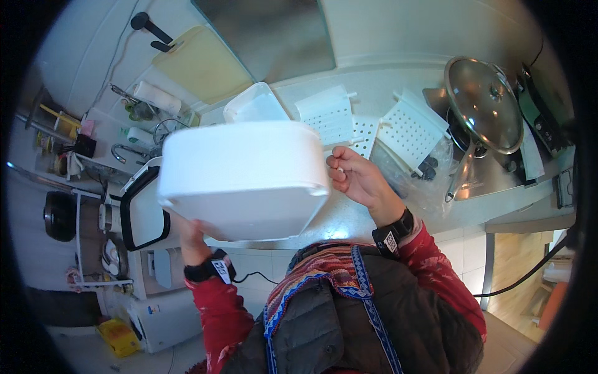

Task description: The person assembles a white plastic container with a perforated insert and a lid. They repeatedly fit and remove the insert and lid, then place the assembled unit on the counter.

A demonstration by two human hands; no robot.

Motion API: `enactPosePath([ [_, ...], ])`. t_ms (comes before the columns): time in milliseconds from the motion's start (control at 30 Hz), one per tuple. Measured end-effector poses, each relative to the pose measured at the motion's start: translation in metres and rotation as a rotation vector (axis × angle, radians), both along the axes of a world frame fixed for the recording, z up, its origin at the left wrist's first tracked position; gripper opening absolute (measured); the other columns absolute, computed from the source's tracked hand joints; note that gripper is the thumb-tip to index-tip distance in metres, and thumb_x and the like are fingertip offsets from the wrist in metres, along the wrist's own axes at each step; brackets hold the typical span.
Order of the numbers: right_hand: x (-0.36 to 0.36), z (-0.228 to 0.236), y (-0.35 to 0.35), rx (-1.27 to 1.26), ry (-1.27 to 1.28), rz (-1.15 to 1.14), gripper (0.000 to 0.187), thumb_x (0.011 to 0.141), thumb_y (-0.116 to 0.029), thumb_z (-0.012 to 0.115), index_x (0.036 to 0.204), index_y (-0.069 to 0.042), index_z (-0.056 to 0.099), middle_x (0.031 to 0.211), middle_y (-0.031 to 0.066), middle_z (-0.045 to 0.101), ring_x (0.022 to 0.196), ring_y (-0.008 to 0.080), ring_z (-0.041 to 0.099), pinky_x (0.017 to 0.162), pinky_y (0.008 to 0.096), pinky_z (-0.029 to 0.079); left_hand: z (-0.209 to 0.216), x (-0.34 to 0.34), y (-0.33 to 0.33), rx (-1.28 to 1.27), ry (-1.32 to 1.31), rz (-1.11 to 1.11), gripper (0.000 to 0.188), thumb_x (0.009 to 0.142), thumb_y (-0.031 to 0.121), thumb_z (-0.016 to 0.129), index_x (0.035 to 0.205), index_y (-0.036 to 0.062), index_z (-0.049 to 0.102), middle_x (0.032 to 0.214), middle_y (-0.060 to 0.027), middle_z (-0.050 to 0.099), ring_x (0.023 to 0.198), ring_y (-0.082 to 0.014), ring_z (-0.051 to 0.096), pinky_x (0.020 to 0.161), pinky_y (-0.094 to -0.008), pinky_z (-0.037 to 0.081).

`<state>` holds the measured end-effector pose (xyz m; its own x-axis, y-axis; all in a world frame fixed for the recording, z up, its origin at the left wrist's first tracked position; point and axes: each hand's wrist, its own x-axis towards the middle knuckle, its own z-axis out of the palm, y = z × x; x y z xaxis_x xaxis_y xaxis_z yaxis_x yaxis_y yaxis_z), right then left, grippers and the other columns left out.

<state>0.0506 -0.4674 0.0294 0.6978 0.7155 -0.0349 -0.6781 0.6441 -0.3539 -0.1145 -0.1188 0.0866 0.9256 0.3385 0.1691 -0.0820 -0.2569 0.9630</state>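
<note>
A big white plastic bin (243, 156) is held up tilted over the counter, its underside and one long wall showing. My left hand (192, 235) grips its lower left side; the fingers are partly hidden by the bin. Beside the bin's right end is my right hand (356, 177), apart from it, with curled fingers closed on something tiny and pale that I cannot make out. Several white perforated panels (411, 128) lie on the counter beyond that hand. A clear plastic bag (439, 187) with small dark pieces is to their right.
A smaller white tub (256, 105) stands behind the bin. At left is a white panel with a black rim (144, 209), near the faucet (121, 151). A glass-lidded pan (484, 106) sits on the stove at right. A cutting board (202, 65) leans on the back wall.
</note>
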Motion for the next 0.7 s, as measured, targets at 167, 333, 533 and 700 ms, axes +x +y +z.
enactPosePath([
  [167,-0.003,0.002,-0.021,-0.125,-0.079,-0.070,0.018,0.084,-0.003,0.045,0.100,-0.010,0.048,0.086,0.0029,0.051,0.059,0.0092,0.036,0.049,0.0213,0.028,-0.008,-0.019,-0.063,0.486,-0.243,0.002,0.082,0.054,0.047,0.081,0.113,0.0010,0.046,0.100,-0.0101,0.052,0.096,-0.0233,0.052,0.080,-0.0354,0.042],
  [333,-0.009,0.003,-0.032,-0.124,-0.136,-0.160,0.023,0.085,-0.004,0.045,0.108,-0.007,0.048,0.095,0.0084,0.055,0.068,0.0116,0.042,0.061,0.0227,0.036,-0.023,-0.032,-0.101,0.855,-0.346,0.060,0.068,0.046,0.034,0.083,0.097,0.0081,0.047,0.085,-0.0086,0.049,0.079,-0.0262,0.050,0.070,-0.0371,0.038],
  [533,-0.021,0.004,-0.041,-0.328,-0.364,-0.189,0.023,0.087,-0.004,0.050,0.109,-0.007,0.047,0.107,0.0133,0.060,0.075,0.0116,0.047,0.070,0.0242,0.040,-0.076,-0.039,-0.113,1.108,-0.409,0.081,0.064,0.054,0.040,0.082,0.097,0.0101,0.046,0.084,-0.0086,0.049,0.076,-0.0275,0.048,0.072,-0.0403,0.036],
  [700,-0.033,0.001,-0.041,-0.526,-0.490,-0.253,0.022,0.084,-0.001,0.053,0.104,-0.008,0.047,0.099,0.0151,0.062,0.073,0.0122,0.052,0.068,0.0241,0.043,-0.114,-0.038,-0.105,1.100,-0.401,0.031,0.056,0.060,0.037,0.079,0.098,0.0110,0.047,0.086,-0.0052,0.049,0.078,-0.0256,0.049,0.068,-0.0395,0.033],
])
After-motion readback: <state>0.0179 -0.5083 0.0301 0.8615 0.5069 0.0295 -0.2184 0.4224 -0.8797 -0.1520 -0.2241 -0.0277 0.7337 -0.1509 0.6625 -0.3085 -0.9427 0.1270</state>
